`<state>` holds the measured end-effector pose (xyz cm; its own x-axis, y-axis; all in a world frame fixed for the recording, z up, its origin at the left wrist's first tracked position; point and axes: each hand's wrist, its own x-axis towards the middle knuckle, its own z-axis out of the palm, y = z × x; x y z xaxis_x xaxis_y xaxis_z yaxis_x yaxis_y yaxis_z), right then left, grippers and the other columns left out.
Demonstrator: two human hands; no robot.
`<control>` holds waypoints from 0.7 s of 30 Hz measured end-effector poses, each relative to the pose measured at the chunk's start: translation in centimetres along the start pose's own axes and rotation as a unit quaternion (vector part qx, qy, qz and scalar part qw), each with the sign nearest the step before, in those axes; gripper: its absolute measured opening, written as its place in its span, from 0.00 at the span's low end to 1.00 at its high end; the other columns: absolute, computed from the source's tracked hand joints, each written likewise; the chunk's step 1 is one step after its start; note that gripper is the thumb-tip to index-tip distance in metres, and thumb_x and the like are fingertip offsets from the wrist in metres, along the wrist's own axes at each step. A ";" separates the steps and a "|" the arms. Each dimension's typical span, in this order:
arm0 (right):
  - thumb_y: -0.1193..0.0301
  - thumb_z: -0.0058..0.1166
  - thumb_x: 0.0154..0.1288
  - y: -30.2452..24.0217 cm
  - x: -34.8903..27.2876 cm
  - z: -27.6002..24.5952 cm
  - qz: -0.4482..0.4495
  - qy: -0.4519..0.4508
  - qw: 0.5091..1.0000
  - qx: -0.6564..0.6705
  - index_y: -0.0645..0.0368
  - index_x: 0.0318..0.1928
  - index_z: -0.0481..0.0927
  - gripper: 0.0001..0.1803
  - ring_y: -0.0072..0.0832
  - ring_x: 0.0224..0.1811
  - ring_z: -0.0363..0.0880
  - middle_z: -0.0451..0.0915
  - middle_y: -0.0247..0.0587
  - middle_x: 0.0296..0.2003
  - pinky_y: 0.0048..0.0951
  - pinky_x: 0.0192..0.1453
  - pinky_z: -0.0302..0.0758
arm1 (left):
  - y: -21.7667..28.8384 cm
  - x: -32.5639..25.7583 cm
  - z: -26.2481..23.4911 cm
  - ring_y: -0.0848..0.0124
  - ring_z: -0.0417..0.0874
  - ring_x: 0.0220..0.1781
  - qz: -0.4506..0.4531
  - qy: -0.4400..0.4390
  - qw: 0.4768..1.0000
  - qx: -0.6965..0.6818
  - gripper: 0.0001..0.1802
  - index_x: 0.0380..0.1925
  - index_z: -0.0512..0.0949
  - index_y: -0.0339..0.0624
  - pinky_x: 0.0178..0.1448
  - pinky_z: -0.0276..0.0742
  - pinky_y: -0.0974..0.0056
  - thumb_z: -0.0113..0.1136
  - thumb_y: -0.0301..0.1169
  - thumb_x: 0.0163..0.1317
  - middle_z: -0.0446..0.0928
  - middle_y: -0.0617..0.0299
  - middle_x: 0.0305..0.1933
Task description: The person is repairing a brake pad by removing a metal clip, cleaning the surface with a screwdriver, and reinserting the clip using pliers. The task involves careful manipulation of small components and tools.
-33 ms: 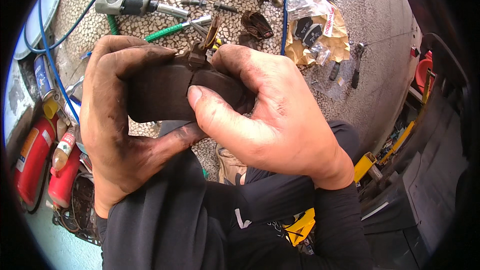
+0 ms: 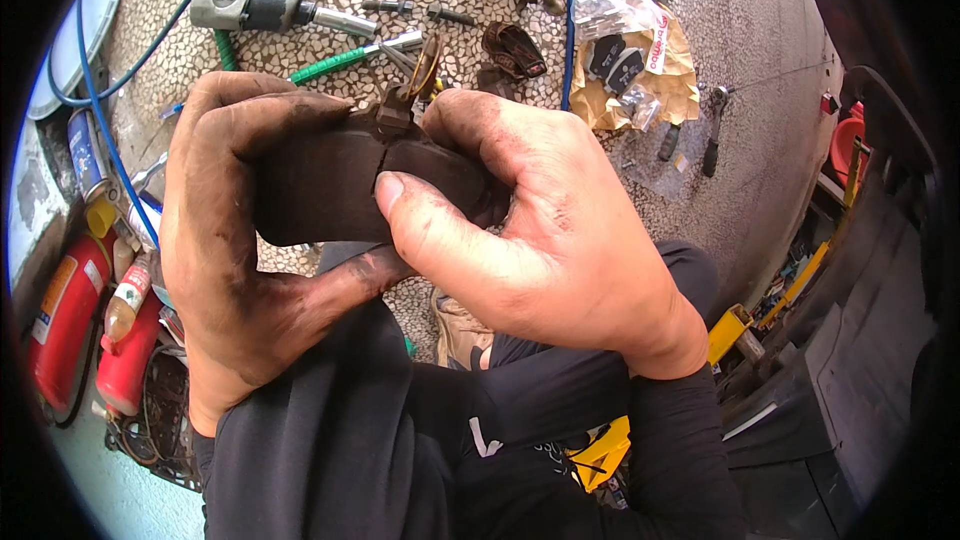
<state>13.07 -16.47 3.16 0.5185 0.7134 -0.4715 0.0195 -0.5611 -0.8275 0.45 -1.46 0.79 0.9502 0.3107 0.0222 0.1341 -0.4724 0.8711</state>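
a dark, grimy brake pad [image 2: 320, 185] is sitting between both hands above the person's black clothing [image 2: 310, 460], a thin dark line running across its face. the left hand [image 2: 210, 210] is curling its fingers over the pad's left end, its thumb stretching below toward the right hand [image 2: 560, 230], which is pinching the right part between thumb and bent forefinger, the thumb tip lying beside that line. red lettering is running along a white strip [image 2: 658, 45] by some clear plastic packaging [image 2: 605, 5], and pale print is showing on the black pads [image 2: 625, 68] lying on brown paper [image 2: 680, 95]. a round emblem is marking the impact wrench [image 2: 270, 8], and labels are covering parts of a blue can [image 2: 88, 155] and a red extinguisher [image 2: 60, 355] at the left. the speckled stone floor [image 2: 735, 0] is spreading beneath, with bolts [image 2: 450, 14] and a green-handled tool [image 2: 335, 65] lying near the wrench and a blue hose [image 2: 568, 40] crossing it. a ratchet [image 2: 714, 130] is resting near the paper, and dark panels [image 2: 850, 370] are standing along the right.
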 end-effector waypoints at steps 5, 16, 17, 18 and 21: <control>0.62 0.56 0.57 0.0 0.3 0.4 0.002 0.010 1.000 0.017 0.66 0.26 0.77 0.17 0.54 0.26 0.81 0.78 0.58 0.21 0.46 0.33 0.78 | 0.1 0.1 -0.3 0.66 0.78 0.52 0.012 -0.008 1.000 0.022 0.38 0.51 0.74 0.35 0.55 0.76 0.65 0.81 0.29 0.36 0.71 0.54 0.52; 0.70 0.52 0.66 0.7 0.2 -0.1 -0.016 -0.011 0.999 0.035 0.65 0.25 0.75 0.14 0.26 0.23 0.69 0.72 0.37 0.19 0.30 0.26 0.66 | -0.5 0.1 0.2 0.66 0.78 0.52 0.012 -0.011 1.000 0.003 0.39 0.50 0.74 0.35 0.55 0.76 0.64 0.83 0.32 0.35 0.71 0.54 0.51; 0.72 0.50 0.69 0.7 0.2 -0.4 -0.023 -0.022 0.999 0.043 0.65 0.27 0.75 0.13 0.12 0.23 0.64 0.69 0.27 0.18 0.23 0.25 0.62 | -0.5 0.0 0.2 0.66 0.78 0.52 0.008 -0.008 1.000 -0.008 0.39 0.50 0.74 0.35 0.55 0.76 0.64 0.83 0.32 0.35 0.71 0.54 0.51; 0.72 0.48 0.71 0.7 0.2 -0.6 -0.009 -0.029 0.997 0.078 0.64 0.26 0.73 0.14 0.12 0.23 0.63 0.68 0.26 0.18 0.22 0.25 0.61 | -0.5 -0.1 0.3 0.66 0.78 0.52 0.005 -0.005 1.000 -0.019 0.39 0.50 0.74 0.35 0.55 0.76 0.64 0.83 0.33 0.34 0.71 0.54 0.51; 0.71 0.49 0.71 0.5 0.3 -0.6 -0.001 -0.035 0.995 0.093 0.66 0.29 0.75 0.13 0.12 0.24 0.64 0.69 0.26 0.19 0.21 0.27 0.61 | -0.7 0.1 0.4 0.66 0.78 0.51 -0.011 0.001 0.999 -0.050 0.41 0.49 0.74 0.35 0.55 0.75 0.64 0.84 0.34 0.32 0.72 0.55 0.50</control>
<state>13.76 -16.82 2.82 0.4577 0.7453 -0.4849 -0.1415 -0.4773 -0.8673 0.55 -1.45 0.01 0.9467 0.3221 0.0041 0.1256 -0.3806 0.9162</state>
